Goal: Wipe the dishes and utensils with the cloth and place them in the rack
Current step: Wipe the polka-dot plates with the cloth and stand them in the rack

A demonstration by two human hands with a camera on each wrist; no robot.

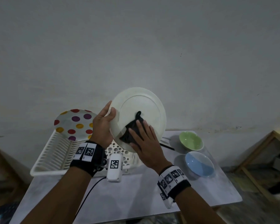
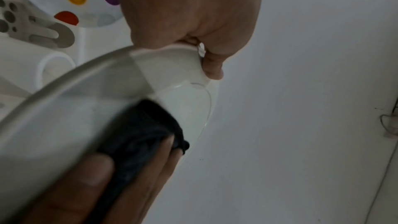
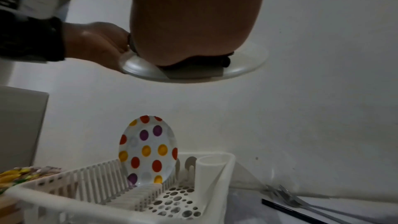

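My left hand [image 1: 103,122] grips the left rim of a white plate [image 1: 145,104], tilted up in the air above the rack [image 1: 47,160]. My right hand [image 1: 144,143] lies flat with straight fingers on a black cloth [image 1: 131,131], pressing it against the plate's lower face. In the left wrist view the thumb curls over the white plate [image 2: 178,67] rim and the black cloth [image 2: 142,132] sits under my right fingers [image 2: 92,185]. A polka-dot plate [image 1: 74,123] stands upright in the rack's slots. From the right wrist the white plate [image 3: 243,67] shows from below.
A green bowl [image 1: 191,140] and a blue bowl [image 1: 200,165] sit on the grey table [image 1: 136,191] at right. Forks [image 3: 288,198] and a black utensil [image 3: 286,209] lie beside the rack's white cutlery cup [image 3: 208,164]. A wall stands close behind; wooden furniture flanks the table.
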